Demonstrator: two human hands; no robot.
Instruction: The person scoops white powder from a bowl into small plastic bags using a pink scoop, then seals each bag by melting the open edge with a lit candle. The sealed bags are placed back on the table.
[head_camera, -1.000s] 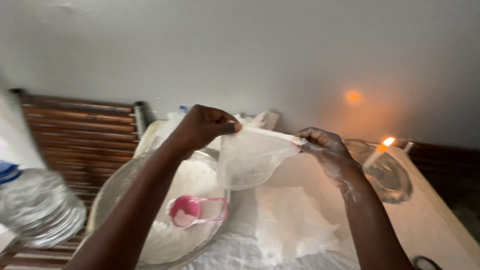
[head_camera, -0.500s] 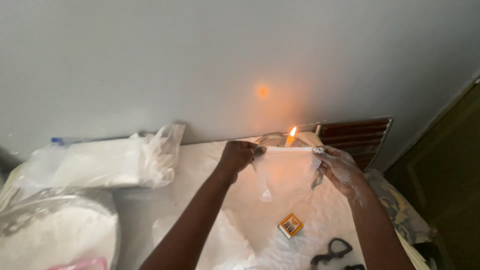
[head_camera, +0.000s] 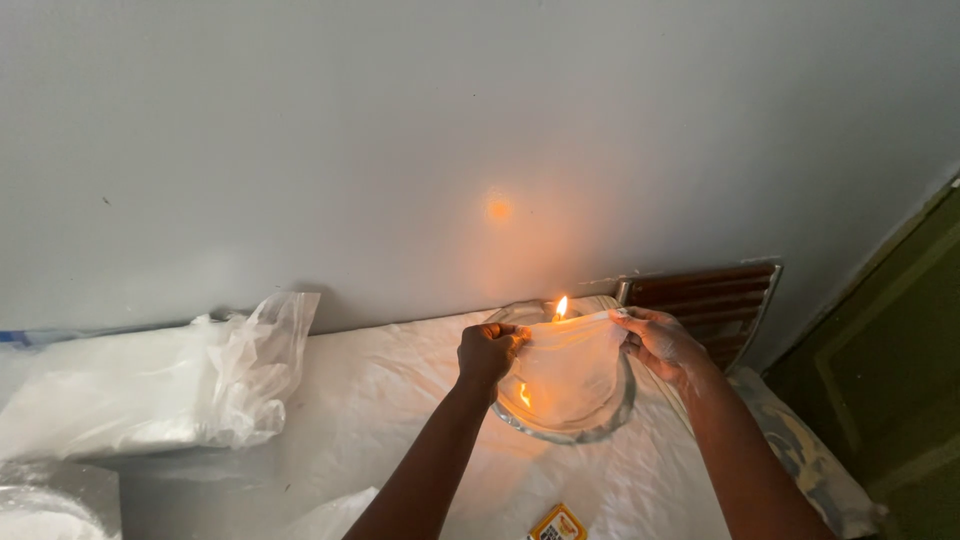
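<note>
My left hand (head_camera: 489, 351) and my right hand (head_camera: 655, 340) each pinch one top corner of a small clear plastic bag (head_camera: 570, 372), stretching its upper edge taut between them. The bag hangs over a round glass dish (head_camera: 590, 428) on a white-covered surface (head_camera: 390, 400). A candle flame (head_camera: 561, 306) burns right at the bag's top edge, near its middle. The candle's body is hidden behind the bag; a small orange glow shows through the plastic low on the left.
A large crumpled plastic bag of white powder (head_camera: 150, 385) lies at the left against the grey wall (head_camera: 450, 150). A small yellow box (head_camera: 558, 524) sits at the bottom edge. Brown wooden slats (head_camera: 705, 300) stand behind my right hand. A dark green door (head_camera: 890, 380) is at right.
My view swung right, away from the big bowl of white powder. Both hands carried the stretched bag to the candle, and its top edge now sits at the flame over the glass dish.
</note>
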